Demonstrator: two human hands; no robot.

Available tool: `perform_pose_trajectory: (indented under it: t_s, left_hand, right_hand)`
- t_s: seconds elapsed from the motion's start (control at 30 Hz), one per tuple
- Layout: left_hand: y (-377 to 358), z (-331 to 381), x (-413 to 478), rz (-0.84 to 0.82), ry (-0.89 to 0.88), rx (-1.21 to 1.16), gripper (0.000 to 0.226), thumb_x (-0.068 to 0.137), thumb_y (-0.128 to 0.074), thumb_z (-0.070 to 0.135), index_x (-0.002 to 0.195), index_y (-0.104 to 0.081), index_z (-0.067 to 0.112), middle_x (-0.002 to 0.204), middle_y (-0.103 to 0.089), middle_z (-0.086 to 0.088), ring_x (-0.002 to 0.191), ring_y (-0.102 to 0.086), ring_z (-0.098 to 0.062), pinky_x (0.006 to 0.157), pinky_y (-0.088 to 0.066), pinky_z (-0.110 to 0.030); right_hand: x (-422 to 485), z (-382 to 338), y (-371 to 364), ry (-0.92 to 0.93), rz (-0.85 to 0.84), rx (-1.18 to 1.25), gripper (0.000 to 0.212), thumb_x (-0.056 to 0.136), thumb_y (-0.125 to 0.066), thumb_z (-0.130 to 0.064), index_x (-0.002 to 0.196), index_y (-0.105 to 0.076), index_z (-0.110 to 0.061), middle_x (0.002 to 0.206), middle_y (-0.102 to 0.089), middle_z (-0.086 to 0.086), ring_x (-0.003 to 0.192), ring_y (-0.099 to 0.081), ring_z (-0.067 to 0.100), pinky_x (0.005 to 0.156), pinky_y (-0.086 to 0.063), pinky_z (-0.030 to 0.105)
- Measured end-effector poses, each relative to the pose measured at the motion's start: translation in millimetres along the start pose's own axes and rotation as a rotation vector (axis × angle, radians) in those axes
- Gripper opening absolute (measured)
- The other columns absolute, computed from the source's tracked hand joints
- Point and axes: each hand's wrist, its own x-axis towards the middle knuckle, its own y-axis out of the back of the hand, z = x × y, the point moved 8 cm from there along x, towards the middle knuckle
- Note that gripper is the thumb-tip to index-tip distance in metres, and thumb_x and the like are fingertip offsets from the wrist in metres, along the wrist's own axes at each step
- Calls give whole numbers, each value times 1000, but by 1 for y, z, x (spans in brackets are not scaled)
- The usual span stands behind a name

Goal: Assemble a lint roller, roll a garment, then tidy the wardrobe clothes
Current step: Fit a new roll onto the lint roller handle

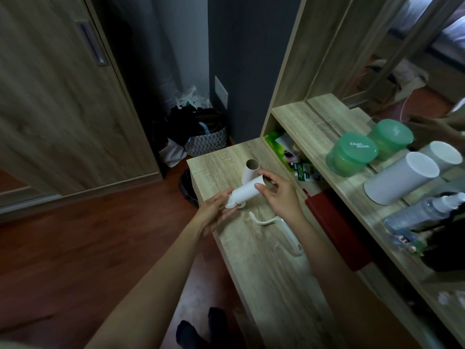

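Two grips clamp the white roll (247,191), left grip (216,209) seemingly at its cap, right grip (278,195) opposite

Desk (264,260) carries roller handle (292,238), cardboard tube (250,170)

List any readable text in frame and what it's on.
"Char miss": white print on the lid of the nearer green tub on the shelf.
Packets in the cubby under the shelf: printed, too small to read.
Spray bottle: label too blurred to read.
Nothing else legible.
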Motion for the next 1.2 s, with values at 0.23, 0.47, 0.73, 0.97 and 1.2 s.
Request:
perform_pose_trajectory:
  t_s: [0.23,0.47,0.73,0.97,1.2]
  left_hand:
    - [15,8,2,173,-55,177,31,97,-51,-6,123,-62,6,113,-64,-16,81,-66,-16,60,-56,-17]
    - [49,31,27,482,-179,609,22,80,-79,15,100,-77,6,83,-74,-8,68,-64,-13,67,-53,-25]
    - [40,42,42,478,-342,896,20,79,-80,20,98,-78,14,86,-72,7,72,-58,8,68,-45,-4]
    - [32,51,32,395,-453,868,24,91,-69,20,114,-73,16,110,-73,6,96,-64,-1,86,-49,-9]
    - [-9,67,-8,77,-374,494,31,100,-54,22,130,-59,26,116,-70,3,105,-70,-21,80,-57,-21]
  right_hand:
    - [-5,27,8,-137,73,193,35,87,-67,-13,122,-62,-16,112,-63,-7,105,-63,13,85,-57,35]
    - [-14,57,18,-296,220,478,29,89,-63,-8,118,-58,-11,105,-62,-2,96,-63,12,74,-58,24]
    - [-11,79,15,-343,248,574,34,90,-60,-7,124,-56,-3,111,-62,7,105,-62,21,76,-59,26]
    - [-9,82,13,-364,205,596,27,91,-59,-9,118,-58,-8,112,-63,5,108,-62,20,79,-58,29]
    - [0,43,-5,-294,135,614,26,91,-59,-10,117,-58,-13,115,-61,1,105,-61,14,76,-58,24]
